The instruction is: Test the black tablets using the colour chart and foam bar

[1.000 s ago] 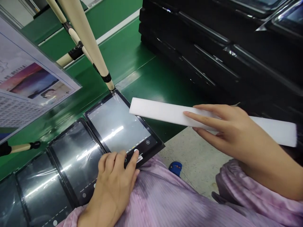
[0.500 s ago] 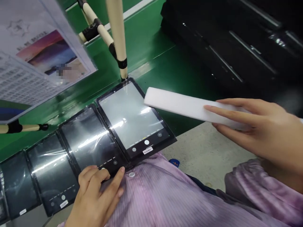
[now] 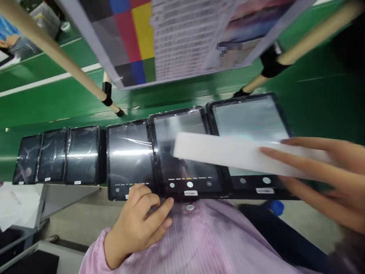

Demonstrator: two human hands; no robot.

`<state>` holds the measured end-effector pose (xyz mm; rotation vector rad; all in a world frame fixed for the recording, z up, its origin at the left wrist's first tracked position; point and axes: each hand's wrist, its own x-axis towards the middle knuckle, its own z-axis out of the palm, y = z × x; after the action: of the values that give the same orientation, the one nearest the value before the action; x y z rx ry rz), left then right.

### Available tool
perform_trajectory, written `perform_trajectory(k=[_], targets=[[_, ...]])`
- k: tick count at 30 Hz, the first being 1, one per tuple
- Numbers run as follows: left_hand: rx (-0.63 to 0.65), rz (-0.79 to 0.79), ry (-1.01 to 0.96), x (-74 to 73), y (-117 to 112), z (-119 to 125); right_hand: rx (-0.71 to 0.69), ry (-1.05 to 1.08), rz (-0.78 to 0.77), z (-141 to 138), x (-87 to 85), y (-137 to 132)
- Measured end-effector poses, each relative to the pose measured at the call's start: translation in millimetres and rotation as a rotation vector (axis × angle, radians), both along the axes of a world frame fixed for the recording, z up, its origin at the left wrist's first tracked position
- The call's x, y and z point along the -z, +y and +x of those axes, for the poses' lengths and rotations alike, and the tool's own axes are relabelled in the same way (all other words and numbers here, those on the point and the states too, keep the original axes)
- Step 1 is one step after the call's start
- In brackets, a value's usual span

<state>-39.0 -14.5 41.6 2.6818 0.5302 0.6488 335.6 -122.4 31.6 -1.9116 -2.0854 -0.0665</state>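
Note:
A row of black tablets lies along the near edge of a green bench. My left hand [image 3: 142, 219] is curled, its fingertips on the bottom edge of one tablet [image 3: 129, 160] whose screen shows camera controls. My right hand [image 3: 325, 179] grips a long white foam strip [image 3: 228, 152] and holds it over the lit tablet [image 3: 251, 118] at the right and the middle tablet [image 3: 185, 152] beside it. Fingers lie along the top of the strip.
A colour test chart [image 3: 159, 34] hangs tilted above the tablets on beige tube supports [image 3: 57, 57]. Several darker tablets [image 3: 57, 154] continue to the left. The green bench [image 3: 57, 102] runs behind them. My lap in a pink striped garment [image 3: 205, 239] is below.
The view has swung left, so more tablets show. My left hand has moved one tablet to the left. My right hand has carried the foam strip over the right tablets.

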Motion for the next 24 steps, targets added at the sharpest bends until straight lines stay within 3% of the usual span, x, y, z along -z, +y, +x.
perform_trajectory(k=[2,4,8,13,15,18,22,24], targets=[[-0.035,0.009,-0.022,1.4,0.8,-16.1,-0.192,-0.037,0.01,-24.6,-0.2,34.2],[-0.091,0.025,-0.029,3.1,3.1,-32.7,-0.295,-0.098,0.023,-40.9,0.8,59.1],[-0.334,0.103,-0.017,12.0,16.6,-70.7,-0.329,-0.167,0.0,-49.8,8.0,78.8],[-0.687,0.112,-0.032,32.2,40.2,-108.1,-0.27,-0.099,-0.016,-51.8,17.5,74.1],[-0.765,-0.002,-0.032,40.2,48.5,-113.7,-0.223,-0.068,-0.032,-55.0,19.2,71.5],[-0.853,-0.328,-0.041,52.5,60.9,-112.4,-0.174,-0.023,-0.048,-60.1,19.5,70.0],[-0.97,-0.851,-0.335,66.5,78.7,-98.5,-0.152,0.053,-0.061,-63.5,19.6,70.2],[-1.01,-0.951,-0.478,66.9,86.6,-90.1,-0.135,0.085,-0.067,-63.5,21.1,69.8]])
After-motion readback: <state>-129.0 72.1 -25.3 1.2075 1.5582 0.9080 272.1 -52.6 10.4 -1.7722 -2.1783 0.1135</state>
